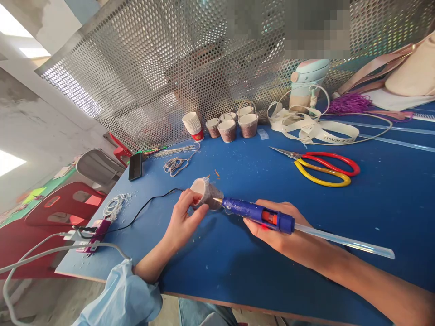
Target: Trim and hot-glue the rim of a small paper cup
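Note:
My left hand (pixel 188 216) is closed on the rim of a small paper cup (pixel 213 197) wound with greyish-brown cord. The cup lies tilted, its white mouth facing left. In my right hand (pixel 282 235) is a blue hot glue gun (pixel 244 209), with a long clear glue stick (pixel 346 241) sticking out of its back. Its metal nozzle points left and sits at the side of the cup; whether the tip touches cannot be made out. The fingers of my right hand are partly hidden behind the gun.
Scissors (pixel 322 168) with red and yellow handles lie at right. Behind stand several cord-wrapped cups (pixel 227 131) and a stack of paper cups (pixel 192 124). Loose cord (pixel 175 166), a phone (pixel 135 166), a purple power strip (pixel 98 233) and white ribbon (pixel 336 131) lie about. A perforated metal screen (pixel 152 77) rises behind.

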The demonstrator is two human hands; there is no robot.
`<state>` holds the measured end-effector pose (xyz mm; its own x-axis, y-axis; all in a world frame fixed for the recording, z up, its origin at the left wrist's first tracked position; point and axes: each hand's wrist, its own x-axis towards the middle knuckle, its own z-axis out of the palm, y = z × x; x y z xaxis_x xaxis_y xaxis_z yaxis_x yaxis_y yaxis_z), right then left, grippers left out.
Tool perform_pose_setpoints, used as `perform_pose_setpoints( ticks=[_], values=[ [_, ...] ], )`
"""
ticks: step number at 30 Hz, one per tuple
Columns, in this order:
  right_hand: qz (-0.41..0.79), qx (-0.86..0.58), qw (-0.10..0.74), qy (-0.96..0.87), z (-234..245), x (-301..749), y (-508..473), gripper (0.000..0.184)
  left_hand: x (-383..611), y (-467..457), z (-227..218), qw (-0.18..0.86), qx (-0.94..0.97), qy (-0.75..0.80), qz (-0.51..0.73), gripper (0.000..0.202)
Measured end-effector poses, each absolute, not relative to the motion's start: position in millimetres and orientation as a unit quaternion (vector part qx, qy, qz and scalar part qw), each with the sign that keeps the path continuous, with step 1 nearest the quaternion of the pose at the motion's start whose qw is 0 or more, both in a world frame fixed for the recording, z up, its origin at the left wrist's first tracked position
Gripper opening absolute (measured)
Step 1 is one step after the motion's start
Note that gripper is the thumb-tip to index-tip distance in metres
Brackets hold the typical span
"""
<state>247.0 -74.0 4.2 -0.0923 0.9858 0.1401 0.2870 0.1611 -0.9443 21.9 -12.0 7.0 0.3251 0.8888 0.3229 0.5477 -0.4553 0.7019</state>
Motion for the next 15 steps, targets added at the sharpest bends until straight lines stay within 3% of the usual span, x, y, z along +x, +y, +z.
perform_pose_setpoints(
  ticks=[5, 15],
  values=[
    [0.425, -0.514, 0.432, -0.607, 7.1, 247.1, -74.4, 0.024, 18.7, -5.7, 2.6, 0.205, 0.796, 0.446, 0.353, 0.031],
    [0.421, -0.524, 0.43, -0.603, 5.1, 247.2, -72.7, 0.027, 22.6, 0.8, -17.0, -0.023, 0.871, 0.337, 0.356, 0.023]
  ],
)
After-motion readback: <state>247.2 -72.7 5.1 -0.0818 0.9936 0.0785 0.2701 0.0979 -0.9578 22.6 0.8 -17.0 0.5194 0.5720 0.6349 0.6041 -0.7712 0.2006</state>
